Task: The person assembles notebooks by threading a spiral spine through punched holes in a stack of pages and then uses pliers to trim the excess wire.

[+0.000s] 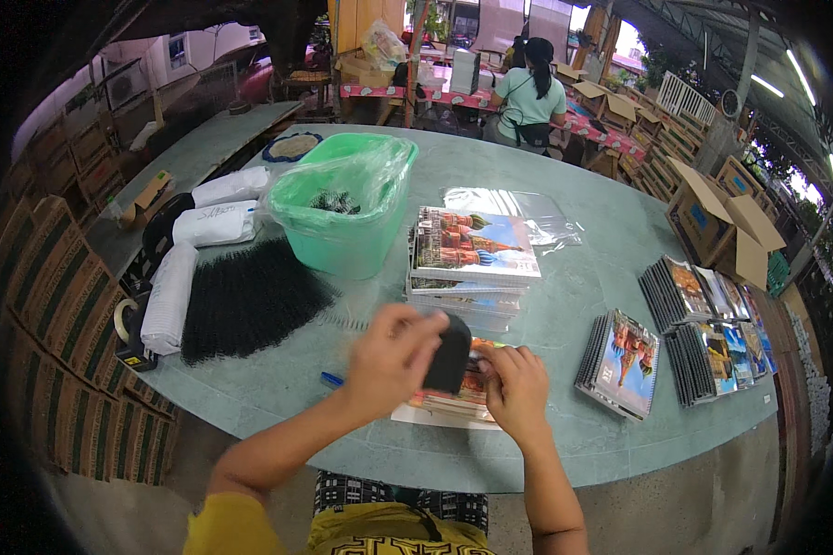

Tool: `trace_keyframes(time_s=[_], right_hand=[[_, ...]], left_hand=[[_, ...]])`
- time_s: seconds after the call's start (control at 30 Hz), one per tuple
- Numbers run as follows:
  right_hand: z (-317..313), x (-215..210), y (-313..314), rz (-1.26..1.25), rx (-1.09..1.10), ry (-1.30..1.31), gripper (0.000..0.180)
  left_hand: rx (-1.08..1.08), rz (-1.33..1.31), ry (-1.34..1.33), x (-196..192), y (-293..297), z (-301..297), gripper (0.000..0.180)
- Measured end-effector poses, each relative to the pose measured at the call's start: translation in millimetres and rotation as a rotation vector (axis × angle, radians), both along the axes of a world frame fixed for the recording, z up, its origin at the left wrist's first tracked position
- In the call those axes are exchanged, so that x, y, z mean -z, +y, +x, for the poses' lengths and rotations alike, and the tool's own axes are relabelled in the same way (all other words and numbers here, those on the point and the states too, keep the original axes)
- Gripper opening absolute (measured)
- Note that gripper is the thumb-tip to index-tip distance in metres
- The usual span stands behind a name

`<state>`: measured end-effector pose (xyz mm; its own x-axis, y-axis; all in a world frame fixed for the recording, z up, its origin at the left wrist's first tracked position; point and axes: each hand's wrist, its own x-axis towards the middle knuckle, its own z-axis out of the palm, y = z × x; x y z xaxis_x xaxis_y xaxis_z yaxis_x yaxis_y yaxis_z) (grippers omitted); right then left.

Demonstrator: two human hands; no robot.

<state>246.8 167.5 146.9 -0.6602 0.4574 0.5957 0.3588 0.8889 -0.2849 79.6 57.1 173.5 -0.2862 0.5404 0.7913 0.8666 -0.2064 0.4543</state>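
My left hand [389, 363] is raised, its fingers closed on a flat black piece with rounded corners [449, 354]; it is slightly blurred. Below it lies a sheet stack with a colourful picture cover [463, 407], near the table's front edge. My right hand [520, 393] is at that stack's right side, with its thumb and fingers pinched together; what they grip is too small to make out. Just beyond both hands stands a pile of picture-covered notebooks [472, 248]. A blue pen [331, 379] lies left of my left hand.
Black binding coils [250, 301] spread at the left beside white wrapped bundles [215, 222] and a green bin [342, 236]. Finished-looking spiral notebooks [625, 365] are piled at the right, near an open carton [724, 217]. Clear plastic sleeves [551, 217] lie behind the pile. Another person [532, 97] stands farther back.
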Motion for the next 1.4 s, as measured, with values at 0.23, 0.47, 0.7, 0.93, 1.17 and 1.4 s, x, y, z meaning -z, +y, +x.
trace_keyframes(time_s=[0.23, 0.47, 0.7, 0.93, 1.17, 1.4], right_hand=[[22.9, 8.7, 13.7, -0.577, -0.116, 0.307, 0.014], [14.0, 38.2, 17.5, -0.687, -0.127, 0.511, 0.011], [10.2, 38.3, 15.4, -0.607, -0.077, 0.565, 0.014], [-9.1, 9.8, 0.9, -0.02, 0.034, 0.05, 0.022], [-9.0, 5.4, -0.1, -0.059, -0.013, 0.101, 0.02], [-12.2, 12.8, 0.6, -0.093, 0.002, 0.157, 0.019]], left_hand=[[0.032, 0.072, -0.001, -7.6, 5.6, -0.1, 0.03], [0.129, -0.19, 0.121, 15.4, -3.4, 7.4, 0.03], [0.191, -0.25, 0.0, 17.7, 0.5, 10.6, 0.032], [0.333, -0.459, 0.196, 85.1, -14.3, 25.0, 0.026], [0.279, -0.328, 0.346, 21.1, 26.9, -12.0, 0.028], [0.207, -0.26, 0.38, 15.3, 27.0, -5.5, 0.022]])
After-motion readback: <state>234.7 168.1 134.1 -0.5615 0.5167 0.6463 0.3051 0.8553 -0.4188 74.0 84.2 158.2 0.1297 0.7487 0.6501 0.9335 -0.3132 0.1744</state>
